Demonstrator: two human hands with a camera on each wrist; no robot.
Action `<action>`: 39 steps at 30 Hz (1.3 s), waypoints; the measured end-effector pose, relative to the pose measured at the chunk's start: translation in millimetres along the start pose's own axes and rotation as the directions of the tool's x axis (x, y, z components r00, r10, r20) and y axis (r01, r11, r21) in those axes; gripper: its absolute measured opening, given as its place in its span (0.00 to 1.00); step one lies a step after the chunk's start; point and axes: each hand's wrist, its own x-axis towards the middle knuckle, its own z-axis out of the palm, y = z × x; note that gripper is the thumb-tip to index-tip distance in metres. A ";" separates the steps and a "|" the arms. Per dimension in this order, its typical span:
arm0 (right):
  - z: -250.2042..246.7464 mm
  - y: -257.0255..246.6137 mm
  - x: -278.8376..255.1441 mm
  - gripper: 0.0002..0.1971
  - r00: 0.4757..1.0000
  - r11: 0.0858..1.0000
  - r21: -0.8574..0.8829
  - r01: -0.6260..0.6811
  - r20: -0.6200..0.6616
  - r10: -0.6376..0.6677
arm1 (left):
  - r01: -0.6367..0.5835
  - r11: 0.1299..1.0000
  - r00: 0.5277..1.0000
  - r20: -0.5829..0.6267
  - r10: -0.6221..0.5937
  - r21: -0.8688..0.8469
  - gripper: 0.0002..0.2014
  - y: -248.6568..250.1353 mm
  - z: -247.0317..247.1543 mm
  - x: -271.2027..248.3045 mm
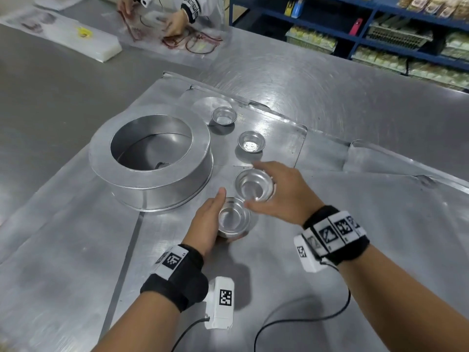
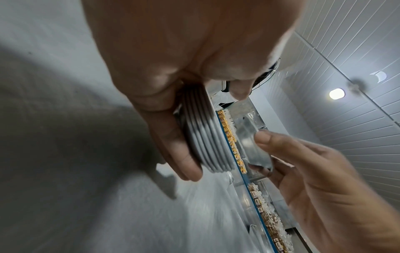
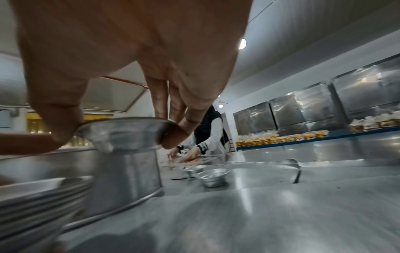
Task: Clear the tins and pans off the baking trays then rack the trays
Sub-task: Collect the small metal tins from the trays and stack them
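My left hand [image 1: 210,219] grips a stack of several nested small tins [image 1: 233,217], lifted just above the baking tray [image 1: 177,288]; the wrist view shows the stacked rims [image 2: 207,145] between thumb and fingers. My right hand [image 1: 276,191] pinches one small tin [image 1: 255,185] by its rim [image 3: 123,125], just beyond the stack. Two more small tins [image 1: 251,142] [image 1: 223,116] sit farther back on the tray. A large round cake pan [image 1: 152,158] stands on the tray to the left of both hands.
Overlapping metal trays cover the steel table [image 1: 355,110]. Another person's hands [image 1: 175,22] work with plastic bags at the far edge. Blue shelves [image 1: 380,41] with packed goods stand at the back right. Wrist camera cables [image 1: 304,318] trail over the near tray.
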 end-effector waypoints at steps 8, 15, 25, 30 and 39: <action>29.5 -33.6 -25.6 0.47 0.986 0.992 -0.101 0.080 0.156 -0.064 | -0.095 0.995 0.995 -0.011 0.095 0.028 0.11 -0.4 2.0 -13.1; 42.3 -37.8 -23.5 0.51 0.965 0.994 -0.074 0.081 0.255 -0.060 | -0.150 0.985 0.987 -0.049 0.155 0.087 0.16 -7.6 -10.2 -9.7; 33.2 -5.3 34.2 0.42 0.928 0.941 -0.326 0.097 0.370 0.033 | -0.153 0.983 0.980 -0.116 0.164 0.097 0.18 -9.6 -27.1 -5.9; 31.0 17.5 86.0 0.36 0.978 0.923 -0.382 -0.053 0.169 0.126 | -0.136 0.988 0.983 -0.114 0.144 0.075 0.17 -8.2 -34.7 -6.0; 31.9 47.3 163.3 0.45 0.951 0.862 -0.407 -0.303 -0.064 0.304 | -0.143 0.983 0.981 -0.115 0.156 0.114 0.19 -12.4 -47.4 -4.2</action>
